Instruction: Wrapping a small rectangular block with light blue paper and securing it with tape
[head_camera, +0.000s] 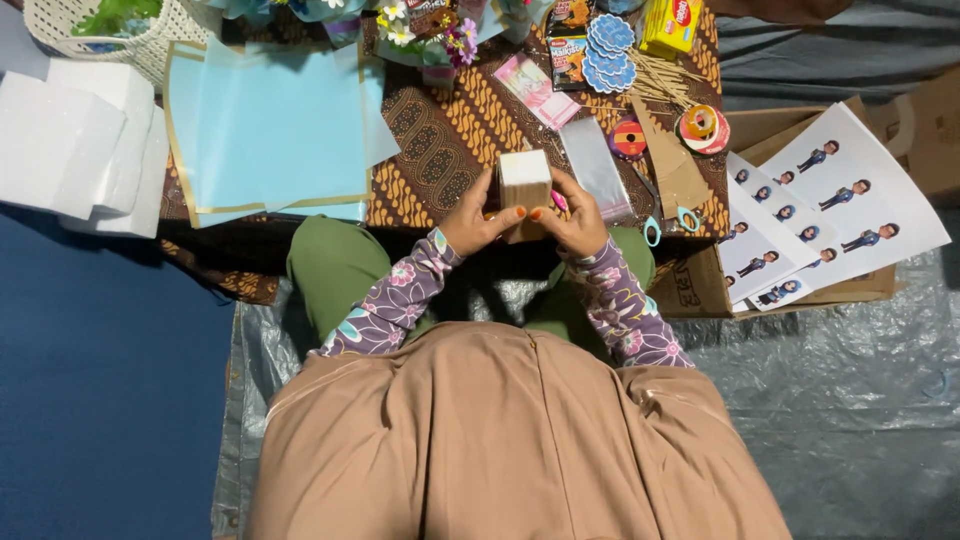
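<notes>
Small white block (524, 180) held up over my lap, just above the near edge of the batik cloth (450, 140). Both hands on it: left hand (478, 222) cups the left face, thumb pressed across the lower front; right hand (575, 222) clasps the right side, fingers curled round the back, thumb pinching near the bottom edge. Looks like foam, the same stuff as the white slabs (80, 150) off to my left. I judge it very light, stiff but easily dented, slightly grippy. Best held on flat faces with pads, not nails, away from corners. Blue paper (270, 130) and scissors (670, 222) lie near.
</notes>
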